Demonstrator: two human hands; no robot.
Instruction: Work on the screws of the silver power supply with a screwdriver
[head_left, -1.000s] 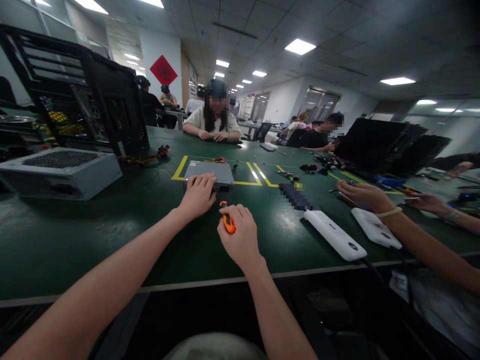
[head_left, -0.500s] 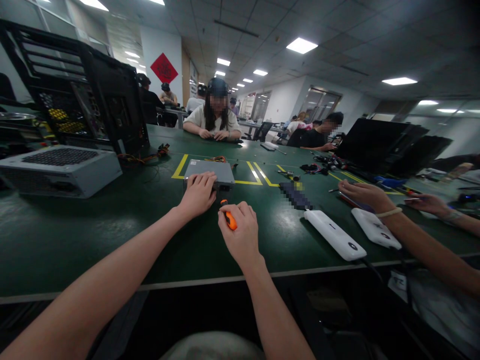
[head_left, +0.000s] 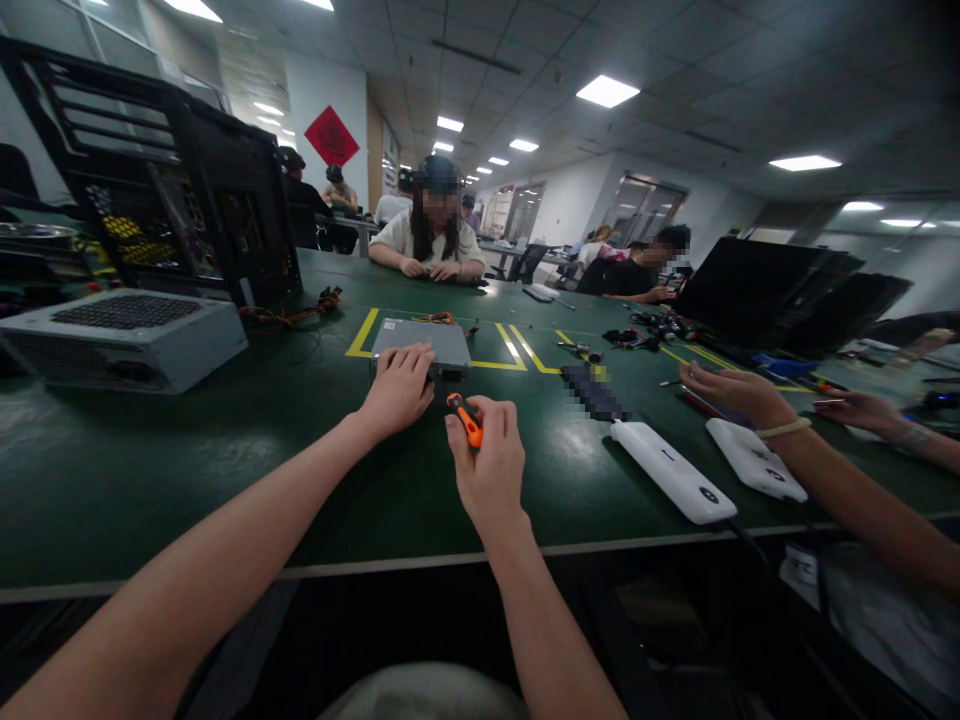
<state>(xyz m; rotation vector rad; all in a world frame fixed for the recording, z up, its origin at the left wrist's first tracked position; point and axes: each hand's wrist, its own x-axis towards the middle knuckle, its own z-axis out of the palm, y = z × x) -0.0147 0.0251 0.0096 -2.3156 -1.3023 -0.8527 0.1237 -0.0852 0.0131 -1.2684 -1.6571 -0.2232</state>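
A small grey computer power supply [head_left: 439, 342] lies on the green table in front of me, its socket side facing me. My left hand [head_left: 403, 385] is closed over its near left part, fingers on top, steadying it. In my right hand [head_left: 491, 450] is an orange and black screwdriver [head_left: 470, 425], gripped by the handle between thumb and fingers. The handle stands just in front of the power supply's near side, apart from my left hand. I cannot make out the screwdriver's shaft or tip.
A larger power supply [head_left: 124, 338] and a black computer case [head_left: 172, 190] stand at left. White power banks [head_left: 671, 470] lie to the right, near a co-worker's hands [head_left: 739, 392]. Black monitors [head_left: 772, 290] stand beyond them. A person [head_left: 431, 225] sits across the table [head_left: 300, 530].
My right hand has turned and shifted slightly right with the screwdriver, so more of the orange handle shows. My left hand stays on the power supply.
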